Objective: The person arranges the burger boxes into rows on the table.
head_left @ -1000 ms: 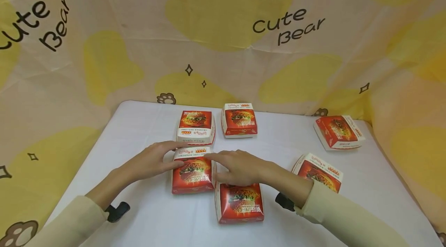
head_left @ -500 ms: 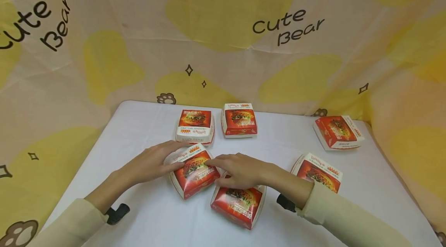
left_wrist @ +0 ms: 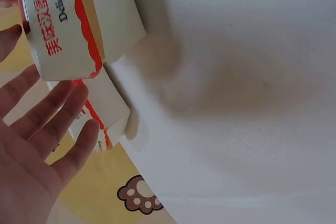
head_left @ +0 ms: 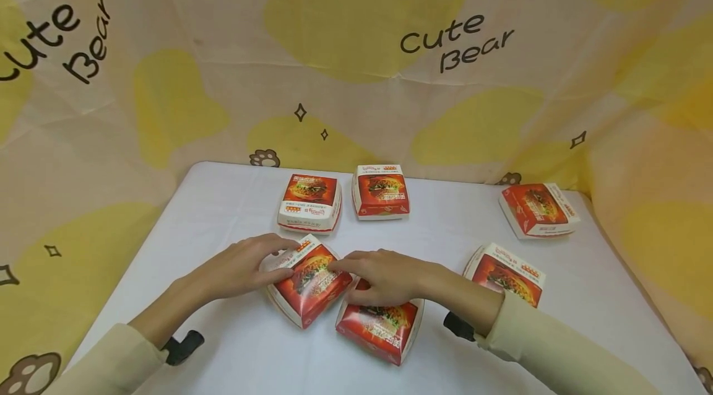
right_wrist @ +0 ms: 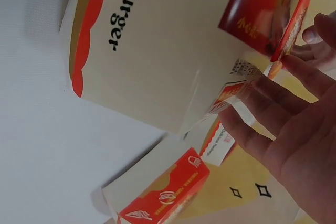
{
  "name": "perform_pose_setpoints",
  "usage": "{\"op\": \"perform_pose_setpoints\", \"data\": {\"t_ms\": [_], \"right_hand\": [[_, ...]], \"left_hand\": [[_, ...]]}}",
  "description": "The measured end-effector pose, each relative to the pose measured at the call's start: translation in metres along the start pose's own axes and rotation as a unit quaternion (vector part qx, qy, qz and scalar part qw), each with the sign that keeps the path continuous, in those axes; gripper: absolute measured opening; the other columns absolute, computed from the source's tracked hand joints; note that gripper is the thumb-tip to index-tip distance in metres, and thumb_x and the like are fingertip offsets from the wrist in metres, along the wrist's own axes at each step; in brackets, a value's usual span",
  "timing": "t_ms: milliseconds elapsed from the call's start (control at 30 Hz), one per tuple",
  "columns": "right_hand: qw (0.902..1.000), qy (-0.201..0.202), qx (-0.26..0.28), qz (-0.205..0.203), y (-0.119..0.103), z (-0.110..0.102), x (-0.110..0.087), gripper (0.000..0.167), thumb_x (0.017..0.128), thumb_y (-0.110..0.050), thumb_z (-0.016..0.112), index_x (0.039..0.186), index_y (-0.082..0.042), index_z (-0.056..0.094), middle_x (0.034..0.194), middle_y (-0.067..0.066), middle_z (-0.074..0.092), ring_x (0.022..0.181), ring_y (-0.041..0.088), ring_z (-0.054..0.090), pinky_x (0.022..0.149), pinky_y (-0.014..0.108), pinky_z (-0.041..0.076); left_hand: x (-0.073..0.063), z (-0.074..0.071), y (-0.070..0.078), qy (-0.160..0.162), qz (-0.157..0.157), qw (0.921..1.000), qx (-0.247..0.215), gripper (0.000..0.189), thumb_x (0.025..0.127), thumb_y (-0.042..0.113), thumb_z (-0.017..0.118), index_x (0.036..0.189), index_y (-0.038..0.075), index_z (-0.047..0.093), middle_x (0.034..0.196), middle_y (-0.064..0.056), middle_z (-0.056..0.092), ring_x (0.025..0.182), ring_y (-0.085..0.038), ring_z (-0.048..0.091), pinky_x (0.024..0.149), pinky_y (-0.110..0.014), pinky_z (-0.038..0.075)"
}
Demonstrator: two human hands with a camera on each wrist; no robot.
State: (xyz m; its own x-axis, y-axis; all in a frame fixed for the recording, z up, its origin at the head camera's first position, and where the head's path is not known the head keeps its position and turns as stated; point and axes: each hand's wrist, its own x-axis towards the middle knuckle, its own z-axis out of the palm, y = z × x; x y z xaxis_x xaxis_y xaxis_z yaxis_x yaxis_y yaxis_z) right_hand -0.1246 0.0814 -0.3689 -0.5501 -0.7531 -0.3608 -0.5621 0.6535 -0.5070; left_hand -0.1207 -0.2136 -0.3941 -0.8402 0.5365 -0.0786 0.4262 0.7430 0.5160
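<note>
A red-and-white hamburger box (head_left: 312, 293) sits turned at an angle between my two hands. My left hand (head_left: 236, 268) lies at its left side, thumb and index finger on the lid. In the left wrist view the other fingers (left_wrist: 58, 114) extend loosely by a box's white wall (left_wrist: 79, 30). My right hand (head_left: 390, 277) rests across this box and a second hamburger box (head_left: 381, 330), index fingertip on the first lid, thumb over the second. In the right wrist view its fingers (right_wrist: 262, 111) reach toward a large white box side (right_wrist: 152, 61). The hidden fingertips' exact contact is unclear.
Two more hamburger boxes stand at the back, a left one (head_left: 310, 200) and a middle one (head_left: 381, 192). Another box (head_left: 507, 277) lies partly behind the right forearm, and one (head_left: 539, 210) is at the far right. A yellow patterned cloth (head_left: 356, 60) surrounds the white table (head_left: 239, 351).
The box between my hands has turned counterclockwise and come slightly nearer me. The box under my right hand has turned clockwise. Both hands have shifted slightly toward me.
</note>
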Motion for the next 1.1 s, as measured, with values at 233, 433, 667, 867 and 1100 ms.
{"op": "perform_pose_setpoints", "data": {"t_ms": [233,433,667,867,1100], "right_hand": [[0.9997,0.015,-0.016,-0.012,0.0037,0.0004,0.0036,0.06,0.097,-0.035,0.061,0.153,-0.025,0.042,0.151,0.002,0.047,0.136,0.022,0.046,0.107,0.05,0.042],[0.9996,0.027,-0.007,-0.001,0.0023,-0.0014,0.0005,0.059,0.096,-0.038,0.062,0.151,-0.025,0.045,0.147,0.003,0.05,0.13,0.023,0.052,0.103,0.046,0.046],[0.9999,0.006,0.011,-0.007,0.0009,0.0029,0.0011,0.058,0.095,-0.038,0.063,0.15,-0.029,0.046,0.147,-0.001,0.051,0.13,0.019,0.051,0.102,0.046,0.048],[0.9994,0.004,-0.01,-0.032,-0.0029,0.0058,0.0013,0.063,0.096,-0.036,0.062,0.154,-0.031,0.039,0.147,-0.004,0.051,0.133,0.014,0.048,0.108,0.045,0.039],[0.9995,0.012,-0.017,-0.024,-0.0015,0.0071,0.0014,0.063,0.097,-0.037,0.061,0.154,-0.035,0.037,0.149,-0.007,0.049,0.129,0.012,0.05,0.107,0.045,0.04]], "left_hand": [[0.004,0.0032,-0.0018,0.007,0.023,0.9995,-0.019,0.058,0.089,0.039,0.074,0.141,0.02,0.056,0.147,-0.008,0.05,0.135,-0.035,0.046,0.099,-0.06,0.045],[0.0028,0.0047,-0.004,-0.012,0.026,0.9995,-0.014,0.067,0.088,0.046,0.072,0.147,0.023,0.051,0.153,-0.007,0.044,0.139,-0.035,0.041,0.102,-0.064,0.041],[0.0008,0.0056,-0.0031,-0.012,0.002,0.9999,-0.012,0.064,0.087,0.051,0.071,0.142,0.021,0.056,0.145,-0.006,0.053,0.134,-0.035,0.046,0.1,-0.063,0.043],[0.0025,0.0081,-0.0019,0.025,0.01,0.999,0.035,0.072,0.083,0.062,0.071,0.139,0.018,0.059,0.137,-0.008,0.059,0.124,-0.033,0.056,0.094,-0.058,0.05],[0.0023,0.0093,-0.0003,0.045,-0.005,0.9984,0.033,0.076,0.084,0.061,0.069,0.147,0.022,0.05,0.141,-0.012,0.055,0.125,-0.036,0.055,0.09,-0.059,0.051]]}}
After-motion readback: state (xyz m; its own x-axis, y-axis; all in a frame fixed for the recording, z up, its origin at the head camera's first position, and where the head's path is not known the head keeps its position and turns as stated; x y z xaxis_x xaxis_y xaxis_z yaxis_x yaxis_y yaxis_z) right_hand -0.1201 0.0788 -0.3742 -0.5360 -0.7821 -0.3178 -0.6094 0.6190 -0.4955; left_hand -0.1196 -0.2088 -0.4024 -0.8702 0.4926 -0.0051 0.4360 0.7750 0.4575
